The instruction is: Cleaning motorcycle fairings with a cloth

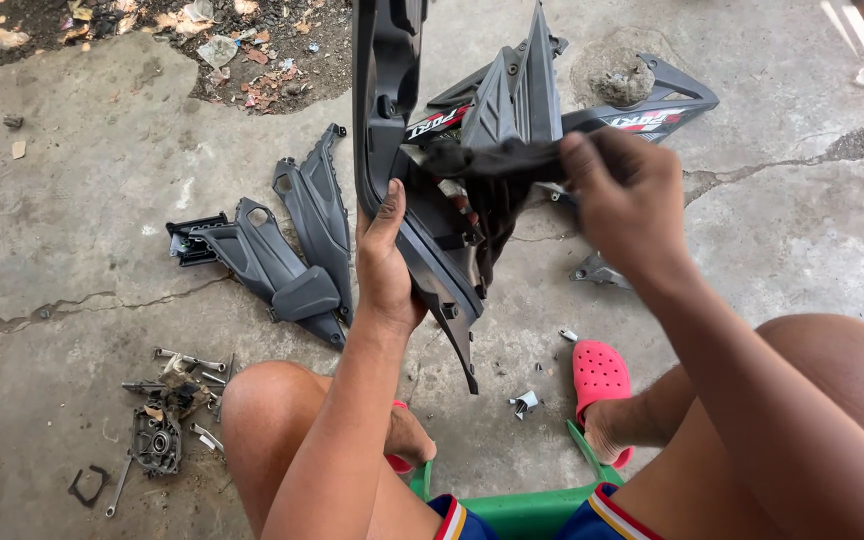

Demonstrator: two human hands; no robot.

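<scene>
We are midway through wiping a black scooter panel (402,150), held upright above the concrete floor (72,230) between our knees. Our left hand (384,265) steadies its edge, fingers pressed together flat along the plastic. Our right hand (624,195) pinches a dark rag (492,160) against the panel's inner side. By our reckoning, the next stroke needs firm counter-pressure from the left.

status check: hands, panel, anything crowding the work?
Left hand grips upright black fairing panel. Right hand presses dark rag on it. More panels and loose metal parts on concrete floor, clear of hands.
</scene>
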